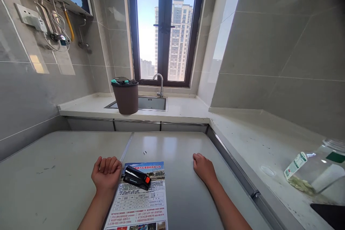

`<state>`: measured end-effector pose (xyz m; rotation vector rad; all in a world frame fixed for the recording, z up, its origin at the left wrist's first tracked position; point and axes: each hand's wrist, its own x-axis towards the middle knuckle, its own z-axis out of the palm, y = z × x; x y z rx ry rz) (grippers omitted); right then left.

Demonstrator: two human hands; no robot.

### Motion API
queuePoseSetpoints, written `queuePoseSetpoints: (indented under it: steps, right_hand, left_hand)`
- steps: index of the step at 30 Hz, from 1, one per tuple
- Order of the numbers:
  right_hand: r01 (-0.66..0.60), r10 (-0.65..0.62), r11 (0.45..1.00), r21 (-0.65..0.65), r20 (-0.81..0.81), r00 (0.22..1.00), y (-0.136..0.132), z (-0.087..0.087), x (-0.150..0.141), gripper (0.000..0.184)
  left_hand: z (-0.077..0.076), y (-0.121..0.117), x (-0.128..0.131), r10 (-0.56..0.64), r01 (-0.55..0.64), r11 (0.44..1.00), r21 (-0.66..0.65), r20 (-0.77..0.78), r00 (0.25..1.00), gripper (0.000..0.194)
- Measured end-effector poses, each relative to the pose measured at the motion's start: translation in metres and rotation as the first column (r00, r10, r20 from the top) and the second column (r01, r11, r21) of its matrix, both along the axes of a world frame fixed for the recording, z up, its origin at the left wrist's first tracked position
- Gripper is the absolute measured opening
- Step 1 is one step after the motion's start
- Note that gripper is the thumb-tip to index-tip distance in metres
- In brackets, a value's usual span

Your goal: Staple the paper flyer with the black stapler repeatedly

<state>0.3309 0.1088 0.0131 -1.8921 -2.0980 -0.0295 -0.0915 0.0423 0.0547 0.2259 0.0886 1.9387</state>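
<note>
My left hand (pixel 106 173) rests on the light table (pixel 183 201), turned up with its fingers curled in and nothing visible in them. Right beside it lies a printed flyer (pixel 142 205) with a blue top, a table of text and small pictures at the bottom. On the flyer, near my left hand, sits a black stapler (pixel 137 177) with an orange-red part at one end. My right hand (pixel 204 167) is closed in a loose fist on the table, apart from the flyer. Beyond the flyer are small metallic bits (pixel 145 152), perhaps staples.
A brown bucket (pixel 126 99) with dark and teal contents stands at the sink (pixel 152 103), by a curved faucet (pixel 161 82). On the right counter (pixel 237 133) are a clear jar (pixel 327 163), a green-and-white tube (pixel 295 166) and a dark flat object (pixel 329 215).
</note>
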Motion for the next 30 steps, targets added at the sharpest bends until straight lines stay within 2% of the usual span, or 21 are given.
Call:
queuePoseSetpoints:
  steps: [6,12,25,30]
  right_hand:
    - [-0.012,0.012,1.0,0.016,-0.001,1.0,0.0037,-0.0026,0.0022,0.019]
    - [-0.018,0.018,1.0,0.011,-0.03,0.999,0.0049,-0.0002,0.0045,0.02]
    - [-0.021,0.023,1.0,0.019,-0.059,0.998,0.0042,-0.0003,0.0059,0.021]
    - [-0.049,0.051,0.998,0.04,-0.056,0.997,0.0008,0.0051,0.0031,0.021]
  left_hand:
    - [0.001,0.003,0.0006,0.012,-0.011,1.0,-0.007,0.052,0.999,0.052]
    - [-0.0011,0.0037,0.0072,-0.025,0.026,0.999,-0.031,0.036,0.999,0.053]
    - [-0.0042,0.0049,0.0052,-0.027,0.028,1.0,-0.011,0.02,0.999,0.053]
    - [-0.0047,0.0049,0.007,-0.037,0.037,0.999,-0.01,-0.002,0.999,0.054]
